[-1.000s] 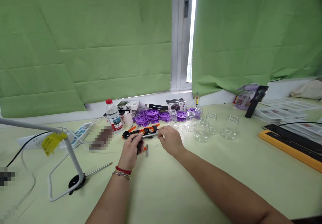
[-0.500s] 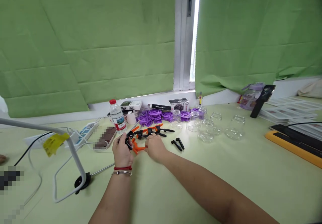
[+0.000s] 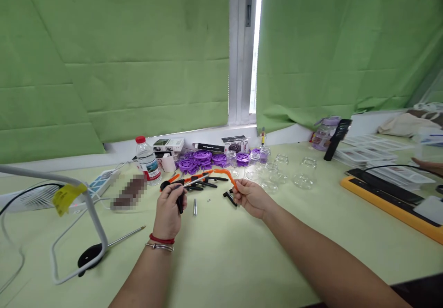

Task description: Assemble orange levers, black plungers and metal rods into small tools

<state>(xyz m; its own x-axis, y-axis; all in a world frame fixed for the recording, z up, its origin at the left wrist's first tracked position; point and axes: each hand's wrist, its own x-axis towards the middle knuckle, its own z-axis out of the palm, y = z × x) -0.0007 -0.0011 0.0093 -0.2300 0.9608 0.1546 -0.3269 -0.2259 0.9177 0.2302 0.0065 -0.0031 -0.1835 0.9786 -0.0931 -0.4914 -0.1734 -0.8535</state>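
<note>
My left hand point(image 3: 170, 205) is closed around a black piece point(image 3: 180, 202), and a thin metal shaft point(image 3: 197, 181), like a screwdriver's, points right from its fingers. The shaft's handle is hidden in the grip. To the right, my right hand point(image 3: 254, 198) pinches one end of a bent orange plastic strip point(image 3: 226, 174), whose far end reaches left near the shaft's tip. Between the hands, a silver metal pin point(image 3: 195, 207) and a tiny part point(image 3: 208, 200) lie on the table. An L-shaped black piece point(image 3: 230, 198) lies just left of my right hand.
Behind the hands are black and orange parts point(image 3: 197, 182), purple wheel-like parts point(image 3: 202, 157), a water bottle point(image 3: 148, 161) and glass jars point(image 3: 305, 174). A screwdriver point(image 3: 126, 237) lies left by a grey metal frame point(image 3: 98, 213). A yellow-edged paper trimmer point(image 3: 387, 208) stands right.
My right hand has moved right with the orange strip, away from my left hand. The silver pin and tiny part now show on the table. The view has shifted right.
</note>
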